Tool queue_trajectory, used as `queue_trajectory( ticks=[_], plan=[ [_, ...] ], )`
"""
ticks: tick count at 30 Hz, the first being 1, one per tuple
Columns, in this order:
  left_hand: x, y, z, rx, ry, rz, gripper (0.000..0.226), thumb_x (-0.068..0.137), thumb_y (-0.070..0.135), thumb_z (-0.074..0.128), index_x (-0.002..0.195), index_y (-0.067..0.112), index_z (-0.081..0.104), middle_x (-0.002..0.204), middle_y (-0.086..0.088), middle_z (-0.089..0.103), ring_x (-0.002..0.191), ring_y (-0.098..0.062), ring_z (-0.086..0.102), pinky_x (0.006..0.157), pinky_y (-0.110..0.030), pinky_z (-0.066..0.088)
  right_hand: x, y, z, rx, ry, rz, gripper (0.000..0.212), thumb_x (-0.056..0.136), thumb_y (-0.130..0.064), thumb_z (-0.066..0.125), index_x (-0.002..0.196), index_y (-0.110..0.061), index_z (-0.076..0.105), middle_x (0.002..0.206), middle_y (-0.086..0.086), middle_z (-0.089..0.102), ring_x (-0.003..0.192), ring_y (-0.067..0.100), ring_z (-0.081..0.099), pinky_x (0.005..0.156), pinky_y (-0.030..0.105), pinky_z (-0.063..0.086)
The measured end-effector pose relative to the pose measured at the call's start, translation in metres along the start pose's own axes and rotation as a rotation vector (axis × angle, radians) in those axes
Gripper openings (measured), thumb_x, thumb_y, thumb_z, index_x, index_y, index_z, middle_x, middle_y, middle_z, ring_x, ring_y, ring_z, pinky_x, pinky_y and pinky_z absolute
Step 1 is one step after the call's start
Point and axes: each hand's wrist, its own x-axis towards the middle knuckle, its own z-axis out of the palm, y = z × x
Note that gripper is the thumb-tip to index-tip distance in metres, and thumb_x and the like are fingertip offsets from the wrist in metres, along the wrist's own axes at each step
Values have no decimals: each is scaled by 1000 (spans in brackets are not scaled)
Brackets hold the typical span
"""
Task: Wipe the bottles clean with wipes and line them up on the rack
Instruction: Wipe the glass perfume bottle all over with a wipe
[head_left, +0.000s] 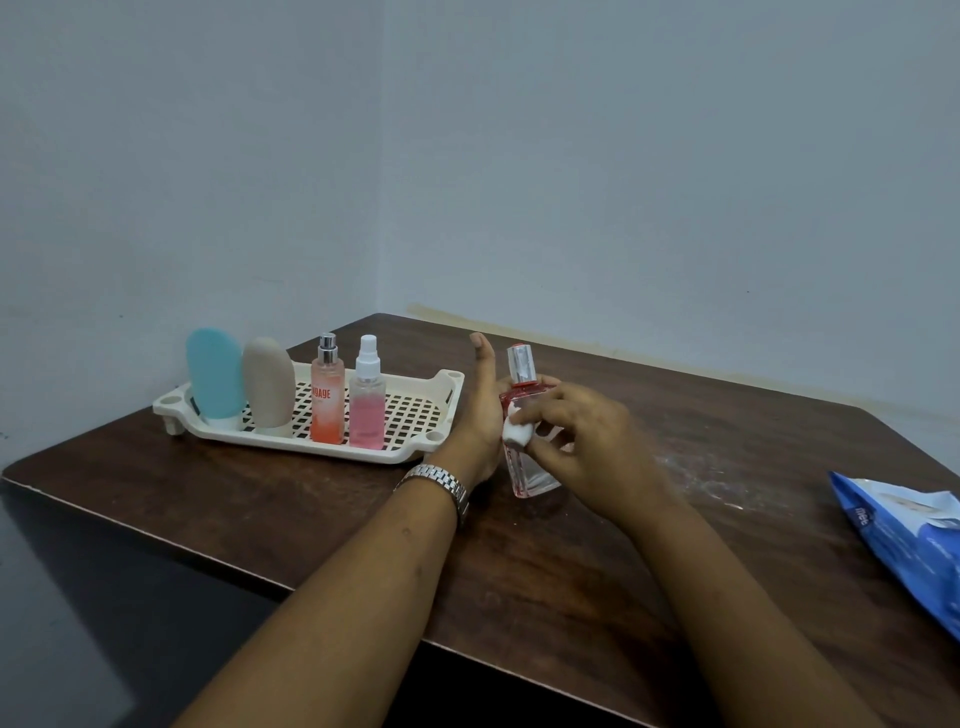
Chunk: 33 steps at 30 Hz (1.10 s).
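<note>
My left hand (480, 415) holds a clear red-trimmed perfume bottle (524, 467) upright just above the table, thumb pointing up. My right hand (571, 441) pinches a small crumpled white wipe (515, 434) against the bottle's front. On the cream plastic rack (415, 415) to the left stand a teal bottle (214, 374), a beige bottle (268, 387), an orange spray bottle (328, 395) and a pink spray bottle (367, 400), side by side in a row.
A blue pack of wipes (904, 535) lies at the table's right edge. The dark wooden table (519, 582) sits in a corner between two pale walls. White smears mark the table surface right of my hands.
</note>
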Motion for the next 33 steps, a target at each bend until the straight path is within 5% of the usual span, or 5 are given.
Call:
queue_trajectory(
  ticks=[7,15,21,29,33],
  plan=[
    [3,0,0,8,-3,-31,89,83,80,16,84,6,67,72,-8,66,72,-21,64,71,-32,53,-1,-1,-4,-53,-121,-37,10,78,-26,67,87,-21,71,88,-11,58,77,5,52,60,27,48],
    [-8,7,-4,68,-170,-93,32,96,36,50,76,13,59,60,1,61,58,-10,63,53,-18,51,-1,-14,5,-383,191,-119,9,76,-23,63,83,-19,67,93,-4,62,80,18,56,52,28,43],
    [-9,12,-9,51,-230,-166,15,94,32,56,96,19,63,79,2,59,72,-8,61,63,-20,51,0,-21,10,-478,215,-229,6,75,-22,62,79,-17,63,90,3,64,87,25,60,56,33,47],
    [-2,6,-7,39,-221,-102,20,98,25,46,90,13,60,96,-5,58,88,-14,55,86,-22,45,-1,-18,20,-611,74,-199,10,68,-26,68,71,-18,62,72,0,61,66,20,56,58,31,41],
    [-2,5,-4,83,-201,-15,23,102,23,40,88,10,55,87,-6,55,78,-12,55,70,-16,50,-3,-14,13,-598,78,-240,11,69,-29,63,71,-20,58,71,-2,61,64,17,55,60,29,37]
  ],
)
